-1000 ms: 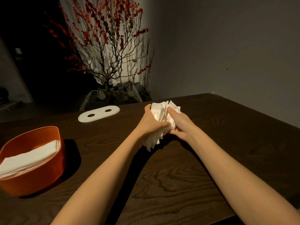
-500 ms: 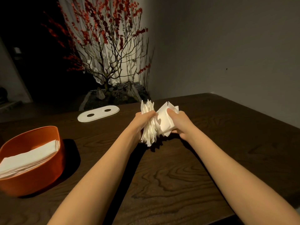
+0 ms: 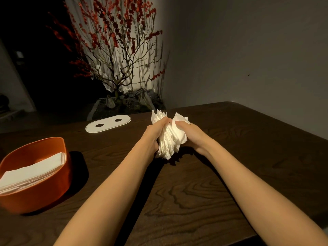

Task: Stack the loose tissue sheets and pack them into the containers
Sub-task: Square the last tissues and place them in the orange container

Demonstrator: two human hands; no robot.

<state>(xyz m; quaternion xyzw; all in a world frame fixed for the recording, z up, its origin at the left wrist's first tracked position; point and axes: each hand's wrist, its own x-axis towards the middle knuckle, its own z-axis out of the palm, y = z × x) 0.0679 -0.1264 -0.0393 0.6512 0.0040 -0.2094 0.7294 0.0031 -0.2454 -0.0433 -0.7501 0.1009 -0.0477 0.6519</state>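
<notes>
A thick bundle of white tissue sheets (image 3: 167,141) stands on edge above the dark wooden table (image 3: 195,183), its edges uneven and fanned. My left hand (image 3: 156,129) grips the bundle from the left with the fingers curled over its top. My right hand (image 3: 190,133) holds the right side, thumb on top of the outer sheets. At the left an orange container (image 3: 40,189) holds a flat stack of white tissues (image 3: 30,172).
A white oval lid (image 3: 108,123) with two dark holes lies flat at the back of the table. Behind it stands a potted tree with red blossoms (image 3: 120,55). A grey wall runs along the table's right side.
The bundle was pulled apart into two parts half a second ago; both hands have now pressed the parts back together and lowered them slightly toward the table.
</notes>
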